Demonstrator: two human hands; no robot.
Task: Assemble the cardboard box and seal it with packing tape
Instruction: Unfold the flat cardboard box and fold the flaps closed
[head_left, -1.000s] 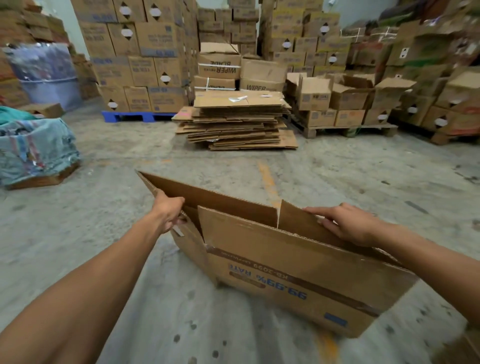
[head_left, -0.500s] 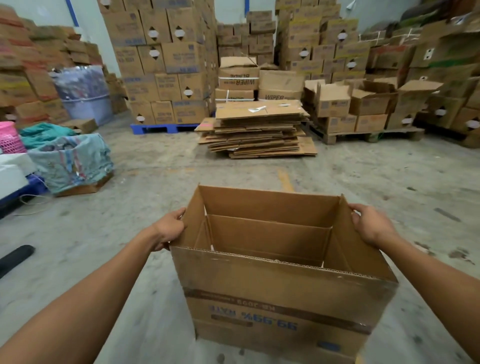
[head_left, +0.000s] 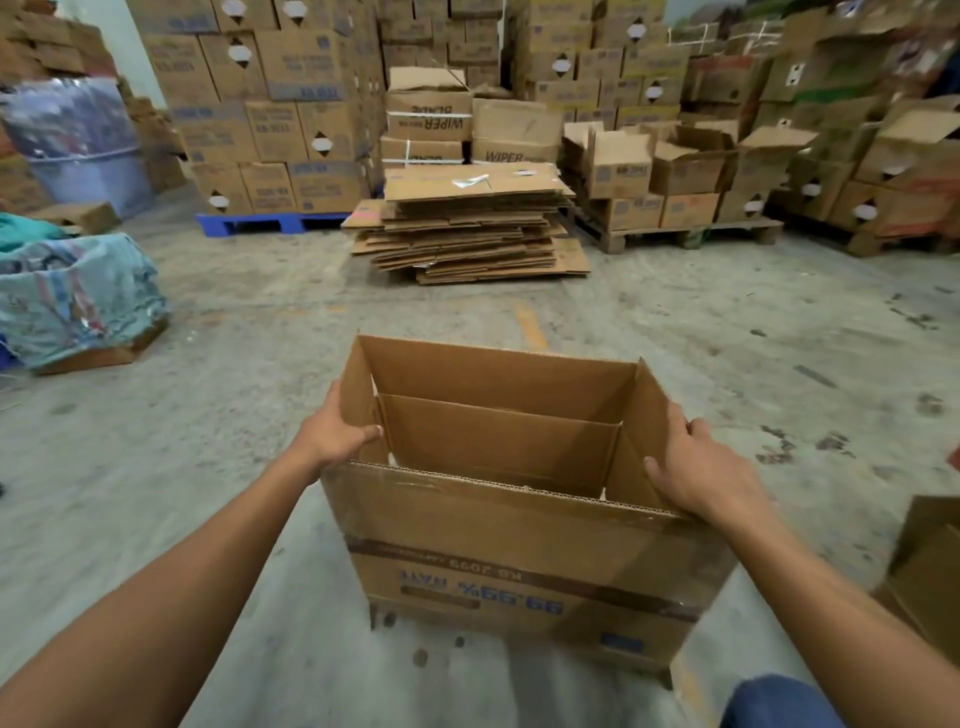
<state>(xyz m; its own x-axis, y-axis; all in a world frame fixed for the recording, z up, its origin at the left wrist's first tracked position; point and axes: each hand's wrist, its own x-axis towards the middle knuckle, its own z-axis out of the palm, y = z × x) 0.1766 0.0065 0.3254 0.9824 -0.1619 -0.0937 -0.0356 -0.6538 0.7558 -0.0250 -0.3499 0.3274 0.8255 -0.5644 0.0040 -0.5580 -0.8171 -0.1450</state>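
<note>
The cardboard box (head_left: 514, 566) stands open at lower centre of the frame on the concrete floor (head_left: 727, 338), its print upside down on the near wall. The left hand (head_left: 332, 434) grips the box's left flap, thumb curled over the edge to the inside. The right hand (head_left: 698, 467) is closed on the right flap, fingers over its top edge. The hands are well apart, with the box between them. A pile of flattened cardboard (head_left: 467, 228) lies at upper centre.

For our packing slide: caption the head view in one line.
Both hands, left hand and right hand, grip the side flaps of an opened cardboard box on the warehouse floor.
</note>
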